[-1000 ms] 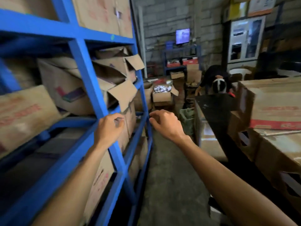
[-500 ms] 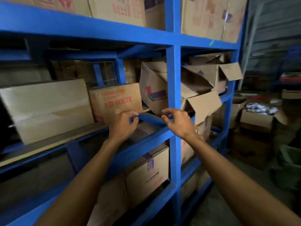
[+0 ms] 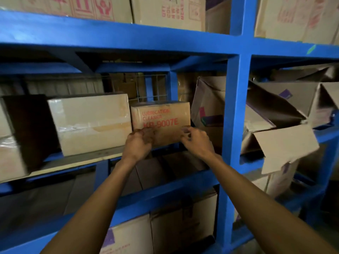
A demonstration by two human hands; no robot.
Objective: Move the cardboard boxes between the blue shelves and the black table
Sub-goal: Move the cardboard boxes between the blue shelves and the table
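On the middle tier of the blue shelves (image 3: 233, 114), a plain taped carton (image 3: 89, 123) sits at your left, just beside the small box (image 3: 161, 116) printed in red "LUBRICATION CLEANER KB-9007E". Your left hand (image 3: 138, 143) has its fingers curled against that box's lower left front, and your right hand (image 3: 196, 140) meets its lower right corner with fingers bent, though whether either truly grips it cannot be told. Further right, past the upright, an open-flapped carton (image 3: 278, 136) leans; boxes above carry red handling symbols.
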